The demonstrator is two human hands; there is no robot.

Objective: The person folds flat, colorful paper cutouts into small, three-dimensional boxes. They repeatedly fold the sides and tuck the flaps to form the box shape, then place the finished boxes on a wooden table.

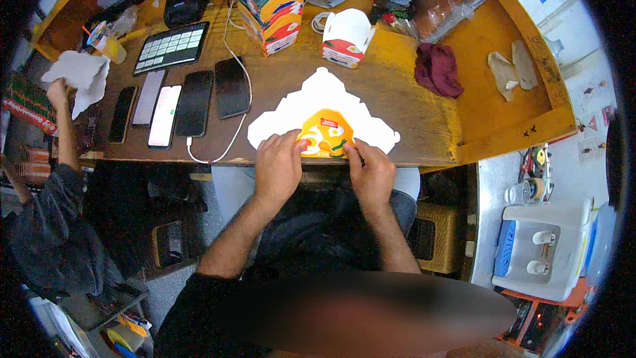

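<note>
An unfolded takeaway carton blank lies at the table's front edge, white inside face up. Its near flap is folded over, showing an orange-yellow printed panel. My left hand pinches the left side of that panel, thumb on top. On the opposite side, my right hand holds the panel's right edge between thumb and fingers. The fingers under the cardboard are hidden. Farther back stands a folded red-and-white carton, and left of it rises a tall stack of colourful cartons.
Several phones and a tablet lie on the left of the wooden table, with a white cable running past. A maroon cloth lies to the right. At the far left, another person's hand holds white sheets.
</note>
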